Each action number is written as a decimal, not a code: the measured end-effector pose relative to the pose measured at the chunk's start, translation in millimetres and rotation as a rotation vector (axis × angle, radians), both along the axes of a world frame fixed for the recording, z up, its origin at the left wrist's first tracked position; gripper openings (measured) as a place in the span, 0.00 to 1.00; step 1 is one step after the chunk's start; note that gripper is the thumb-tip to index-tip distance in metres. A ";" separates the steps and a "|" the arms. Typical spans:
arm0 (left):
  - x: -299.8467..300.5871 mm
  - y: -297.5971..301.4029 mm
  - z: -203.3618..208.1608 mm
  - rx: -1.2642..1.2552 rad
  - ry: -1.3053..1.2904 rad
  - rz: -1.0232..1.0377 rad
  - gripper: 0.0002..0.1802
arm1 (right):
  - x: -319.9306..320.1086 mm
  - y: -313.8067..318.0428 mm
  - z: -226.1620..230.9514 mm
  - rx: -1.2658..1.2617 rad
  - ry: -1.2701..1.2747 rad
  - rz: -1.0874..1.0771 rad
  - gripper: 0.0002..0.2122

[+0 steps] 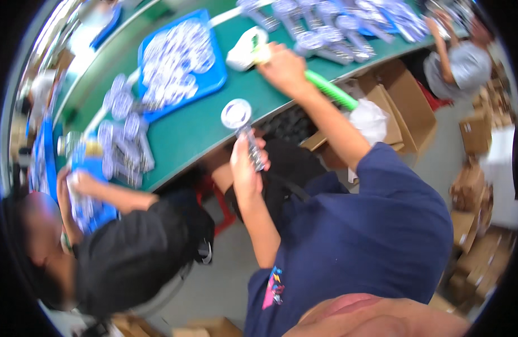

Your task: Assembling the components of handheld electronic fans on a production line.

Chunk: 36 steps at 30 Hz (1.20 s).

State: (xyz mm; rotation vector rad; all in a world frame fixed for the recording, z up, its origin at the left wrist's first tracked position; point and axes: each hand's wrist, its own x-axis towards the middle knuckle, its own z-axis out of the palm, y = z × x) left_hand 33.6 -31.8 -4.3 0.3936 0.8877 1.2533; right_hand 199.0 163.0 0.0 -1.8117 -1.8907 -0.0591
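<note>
My left hand (249, 163) is closed round the clear handle of a round-headed, magnifier-like piece (236, 114), its pale ring head pointing up, in front of the table edge. My right hand (284, 68) reaches over the green table (214, 126), fingers bent at the yellowish end of a white object with green marks (243, 50). Blur hides its kind and how firmly the fingers grip it. A bright green bar (332, 90) runs behind my right forearm. Many similar round-headed pieces (329, 33) lie past my right hand.
Left of my hands, a blue tray (218, 78) holds many clear round parts. More round-headed pieces (124, 143) lie near a co-worker in black (141, 253). An open cardboard box (408, 106) stands below the table on the right. Another person (458, 67) sits at far right.
</note>
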 end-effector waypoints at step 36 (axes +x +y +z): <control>4.5 1.5 -9.7 0.063 0.077 0.126 0.19 | -8.0 -56.2 95.9 -0.558 0.600 0.710 0.23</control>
